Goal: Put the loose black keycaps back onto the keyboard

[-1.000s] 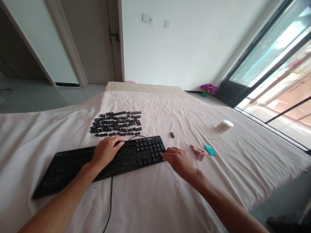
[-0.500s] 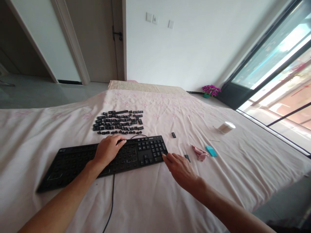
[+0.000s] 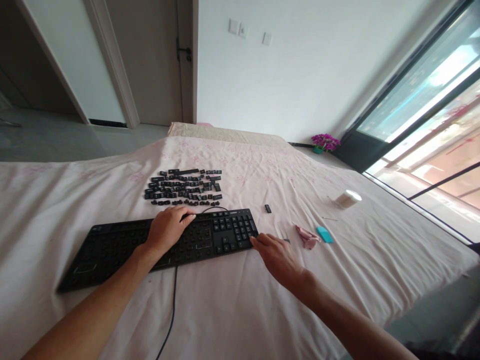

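Note:
A black keyboard (image 3: 228, 232) lies on the pink bedsheet, its number pad and arrow block fitted with keycaps while most of the rest shows bare key seats. My left hand (image 3: 168, 226) lies across the middle and grips the back edge, thumb towards the right. At the lower right corner, my right hand (image 3: 275, 252) is closed with its thumb on the number pad's corner and its curled fingers at the side edge. Whatever is under those fingers is hidden. Behind the keyboard, loose black keycaps (image 3: 183, 186) lie in several rows. One separate keycap (image 3: 267, 208) sits to the right.
Right of my right hand lie a crumpled pink cloth (image 3: 308, 237), a turquoise piece (image 3: 324, 234) and a cotton swab (image 3: 330, 218). A tub of swabs (image 3: 347, 199) lies farther right. The keyboard cable (image 3: 173, 305) runs towards me. Purple flowers (image 3: 325, 142) stand beyond the bed.
The view has shifted slightly. My right hand now covers more of the small dark tool beside it. Both hands keep their places on the keyboard.

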Motion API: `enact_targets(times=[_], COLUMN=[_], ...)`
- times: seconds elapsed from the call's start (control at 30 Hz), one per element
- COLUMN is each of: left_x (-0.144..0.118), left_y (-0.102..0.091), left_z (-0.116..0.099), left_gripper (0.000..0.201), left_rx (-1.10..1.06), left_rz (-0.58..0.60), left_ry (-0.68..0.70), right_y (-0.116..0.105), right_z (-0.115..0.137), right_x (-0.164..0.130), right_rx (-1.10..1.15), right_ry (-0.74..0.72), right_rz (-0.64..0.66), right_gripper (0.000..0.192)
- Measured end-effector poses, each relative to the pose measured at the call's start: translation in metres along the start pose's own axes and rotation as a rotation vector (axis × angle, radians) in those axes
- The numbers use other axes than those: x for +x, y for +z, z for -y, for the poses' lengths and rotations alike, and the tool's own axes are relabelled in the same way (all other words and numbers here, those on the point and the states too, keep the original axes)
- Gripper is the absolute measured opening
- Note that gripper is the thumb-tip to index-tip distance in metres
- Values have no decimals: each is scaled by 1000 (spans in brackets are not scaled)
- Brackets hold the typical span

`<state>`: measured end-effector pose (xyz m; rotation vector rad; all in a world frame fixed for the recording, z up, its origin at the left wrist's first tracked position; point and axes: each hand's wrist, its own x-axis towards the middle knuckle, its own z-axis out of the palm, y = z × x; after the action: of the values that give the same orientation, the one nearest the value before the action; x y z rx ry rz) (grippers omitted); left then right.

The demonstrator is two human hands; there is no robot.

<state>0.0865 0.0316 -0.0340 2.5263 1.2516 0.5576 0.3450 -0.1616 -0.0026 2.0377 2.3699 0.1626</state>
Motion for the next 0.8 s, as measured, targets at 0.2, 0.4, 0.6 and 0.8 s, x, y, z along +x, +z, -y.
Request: enact_targets(times=[0.2,0.4,0.6,0.8], left_x=[0,-1,-1,-1], left_y=[0,1,3,3], left_z=[-1,-1,1,1], left_gripper=[25,24,25,25], left_rx=[7,-8,-35,-52], left_rz=[-14,-25,-23,-12], left_ry=[1,13,12,3], right_y=[4,2,-6,14], right_z=[17,20,-44,-104], right_x=[-7,-10,6,46], right_rx=[-194,-135,275,215], right_ry=[-38,-5,260,482], right_rz=[-12,-10,-133,-110], right_gripper=[38,41,35,34])
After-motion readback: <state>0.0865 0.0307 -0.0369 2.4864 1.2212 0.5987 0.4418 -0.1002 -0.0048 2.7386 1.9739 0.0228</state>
